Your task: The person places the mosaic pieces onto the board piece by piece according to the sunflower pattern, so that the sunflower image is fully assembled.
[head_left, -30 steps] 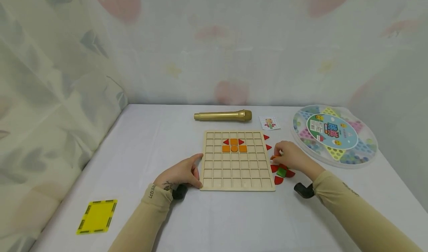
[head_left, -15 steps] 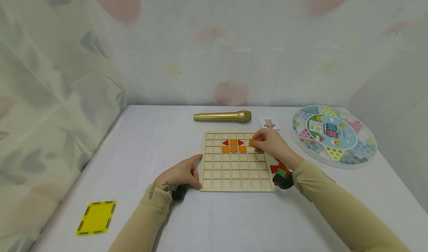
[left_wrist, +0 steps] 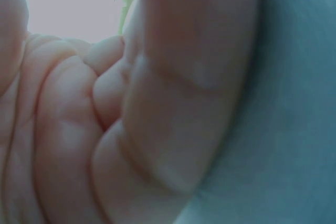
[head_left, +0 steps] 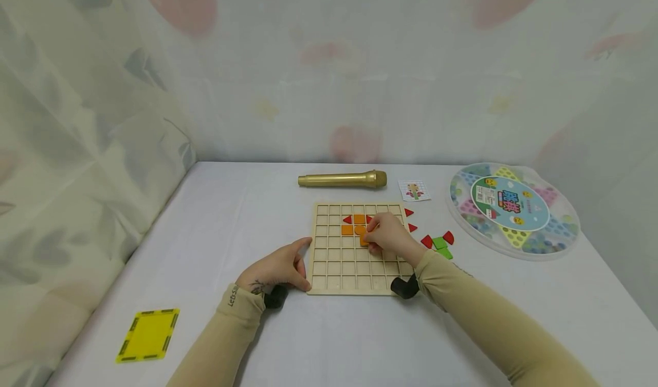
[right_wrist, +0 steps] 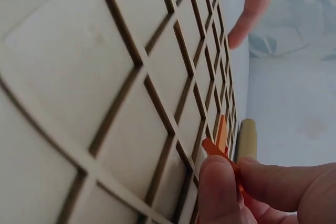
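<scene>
A pale wooden grid board (head_left: 334, 267) lies at the table's middle. Along its left edge, my left hand (head_left: 276, 264) touches it with forefinger and thumb spread apart; the left wrist view is mostly filled by that hand's fingers. My right hand (head_left: 389, 234) pinches an orange square tile (right_wrist: 220, 153) between thumb and fingertips, tilted close over the grid just below the orange round tile (head_left: 360, 230). Orange squares (head_left: 347, 230) and a red triangle (head_left: 347, 220) sit in upper cells. The right hand covers some cells to the right.
Red triangles (head_left: 408, 212) and several red and green pieces (head_left: 439, 242) lie right of the board. A small pattern card (head_left: 414, 190), a gold microphone (head_left: 341, 180) and a round clear case (head_left: 570, 227) stand behind. A yellow square plate (head_left: 149, 335) lies front left.
From the loose pieces at the right, my right hand has brought an orange square tile leftward over the board to below the round tile. My left hand stays at the board's edge.
</scene>
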Demonstrator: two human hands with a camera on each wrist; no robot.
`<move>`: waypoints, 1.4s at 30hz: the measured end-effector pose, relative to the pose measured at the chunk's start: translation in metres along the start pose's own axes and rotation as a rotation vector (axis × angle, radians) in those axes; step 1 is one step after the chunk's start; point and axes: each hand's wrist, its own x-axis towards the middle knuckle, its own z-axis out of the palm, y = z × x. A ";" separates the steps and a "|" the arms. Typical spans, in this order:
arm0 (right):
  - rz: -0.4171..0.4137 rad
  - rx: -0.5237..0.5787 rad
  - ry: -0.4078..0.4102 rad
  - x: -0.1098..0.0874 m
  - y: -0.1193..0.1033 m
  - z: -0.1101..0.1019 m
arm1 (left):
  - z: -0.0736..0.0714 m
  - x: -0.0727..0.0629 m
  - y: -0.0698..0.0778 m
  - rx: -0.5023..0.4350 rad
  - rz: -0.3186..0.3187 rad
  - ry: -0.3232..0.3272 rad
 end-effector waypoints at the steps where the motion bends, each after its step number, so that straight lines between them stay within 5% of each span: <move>1: -0.001 0.000 0.001 0.000 0.000 0.002 | 0.000 0.000 0.000 -0.002 0.000 0.001; 26: -0.110 -0.444 0.127 -0.002 -0.009 0.018 | 0.000 -0.002 0.000 -0.021 -0.015 0.002; 36: -0.089 -0.476 0.128 -0.007 -0.010 0.021 | 0.004 -0.005 0.000 -0.013 -0.033 0.015; 42: -0.148 -0.439 0.170 -0.016 -0.024 -0.007 | 0.001 -0.005 0.002 0.006 0.006 0.006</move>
